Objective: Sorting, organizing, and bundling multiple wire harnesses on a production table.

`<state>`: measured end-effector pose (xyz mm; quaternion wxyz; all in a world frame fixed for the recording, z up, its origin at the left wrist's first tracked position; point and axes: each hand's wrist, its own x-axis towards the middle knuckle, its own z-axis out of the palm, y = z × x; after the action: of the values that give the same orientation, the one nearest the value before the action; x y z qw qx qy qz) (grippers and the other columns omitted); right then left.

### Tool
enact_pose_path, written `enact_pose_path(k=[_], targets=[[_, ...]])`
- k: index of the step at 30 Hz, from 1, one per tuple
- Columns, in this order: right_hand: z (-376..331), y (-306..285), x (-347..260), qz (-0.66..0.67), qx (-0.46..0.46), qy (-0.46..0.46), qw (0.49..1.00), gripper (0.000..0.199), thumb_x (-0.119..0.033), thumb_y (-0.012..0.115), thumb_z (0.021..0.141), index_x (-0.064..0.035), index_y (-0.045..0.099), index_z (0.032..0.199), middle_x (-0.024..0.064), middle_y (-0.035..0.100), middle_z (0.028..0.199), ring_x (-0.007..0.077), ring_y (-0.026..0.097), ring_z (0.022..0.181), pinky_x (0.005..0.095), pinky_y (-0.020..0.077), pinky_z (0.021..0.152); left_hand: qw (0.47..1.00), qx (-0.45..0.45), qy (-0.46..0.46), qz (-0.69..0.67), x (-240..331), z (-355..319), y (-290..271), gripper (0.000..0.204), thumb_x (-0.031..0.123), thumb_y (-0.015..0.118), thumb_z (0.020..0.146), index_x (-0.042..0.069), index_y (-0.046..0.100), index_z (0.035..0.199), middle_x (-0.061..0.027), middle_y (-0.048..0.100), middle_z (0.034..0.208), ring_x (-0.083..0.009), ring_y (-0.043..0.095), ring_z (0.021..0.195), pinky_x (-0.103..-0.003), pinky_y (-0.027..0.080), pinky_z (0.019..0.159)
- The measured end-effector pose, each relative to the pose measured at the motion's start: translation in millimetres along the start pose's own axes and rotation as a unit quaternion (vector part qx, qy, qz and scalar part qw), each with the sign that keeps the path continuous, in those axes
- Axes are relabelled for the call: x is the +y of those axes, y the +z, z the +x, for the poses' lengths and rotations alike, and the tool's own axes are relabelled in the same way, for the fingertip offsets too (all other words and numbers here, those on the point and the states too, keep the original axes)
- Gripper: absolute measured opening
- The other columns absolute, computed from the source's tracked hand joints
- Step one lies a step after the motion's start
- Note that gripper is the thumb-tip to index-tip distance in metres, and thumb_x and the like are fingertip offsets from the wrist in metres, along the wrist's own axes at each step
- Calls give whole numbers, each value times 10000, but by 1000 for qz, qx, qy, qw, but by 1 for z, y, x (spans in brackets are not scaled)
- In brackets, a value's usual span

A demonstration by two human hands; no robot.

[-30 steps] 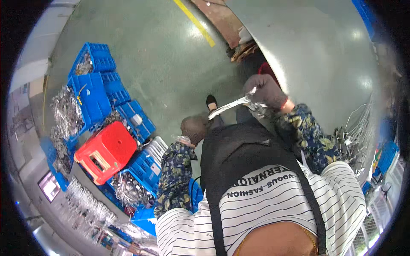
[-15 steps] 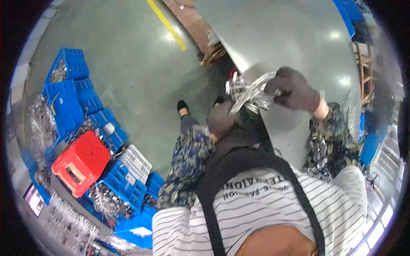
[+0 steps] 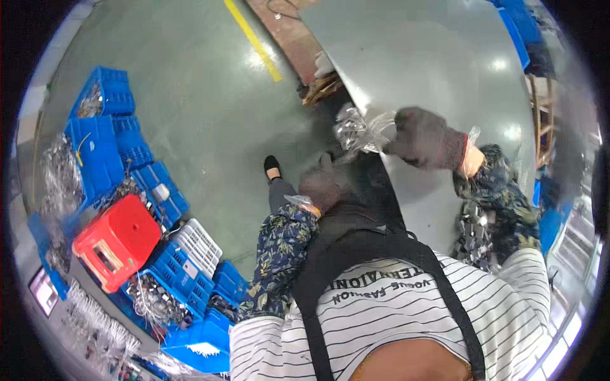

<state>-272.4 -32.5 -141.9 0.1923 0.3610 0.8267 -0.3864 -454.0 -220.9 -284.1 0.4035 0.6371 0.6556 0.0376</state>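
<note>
Over the edge of the grey tabletop point(image 3: 445, 70), my right hand point(image 3: 422, 136) in a dark knit glove is closed on one end of a bundle of shiny silvery strips point(image 3: 362, 130). The strips curve and fan out to the left of that hand, smeared by motion. My left hand point(image 3: 321, 187), gloved the same way, is lower and to the left, close to my apron and just below the bundle. One finger or the thumb points up. The rest of its fingers are blurred, and I cannot see whether they touch the strips.
To the left stand blue crates point(image 3: 95, 149) with metal parts, a red stool point(image 3: 121, 238) and a white basket point(image 3: 197, 244). A pile of small metal pieces point(image 3: 473, 235) lies by my right forearm. Brown sheets point(image 3: 321, 89) jut out beside the table edge.
My left hand has come down slightly, away from the strips. The right hand keeps hold of the bundle, which has shifted a little left and up.
</note>
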Motion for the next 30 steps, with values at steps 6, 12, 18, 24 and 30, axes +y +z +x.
enact_pose_path(k=[6,12,18,24,30], targets=[[-43,28,-6,-58,179,-216,958,282,-189,747,671,-163,723,950,98,659,756,319,625,705,439,500,722,977,180,87,-77,34,-18,-51,756,484,742,820,-59,490,1282,-184,637,1116,-317,605,1067,-446,469,907],[-18,58,-102,291,249,-194,903,337,-123,750,778,-66,709,1108,151,703,990,237,686,883,349,517,862,866,139,179,-446,48,-24,-81,363,267,690,886,-28,635,1090,-121,691,949,-232,685,859,-314,548,719],[-16,75,-91,570,182,-125,791,423,-154,696,899,-69,613,1305,70,675,1191,124,636,1035,277,515,891,873,143,245,-396,5,13,-74,338,101,615,936,-11,592,1254,-116,690,1120,-175,663,1006,-304,551,849],[17,59,-109,361,326,-204,850,283,-209,624,935,11,688,1100,108,714,987,174,669,918,340,512,806,880,239,309,-271,22,9,-132,326,299,680,876,30,638,1055,-142,657,951,-293,659,831,-393,522,750],[-1,157,-116,230,103,66,966,394,-417,638,922,-77,703,1109,149,705,983,279,689,886,370,523,781,970,90,206,90,-114,3,-32,366,401,644,920,57,648,1046,-170,668,1035,-334,674,920,-456,523,785]])
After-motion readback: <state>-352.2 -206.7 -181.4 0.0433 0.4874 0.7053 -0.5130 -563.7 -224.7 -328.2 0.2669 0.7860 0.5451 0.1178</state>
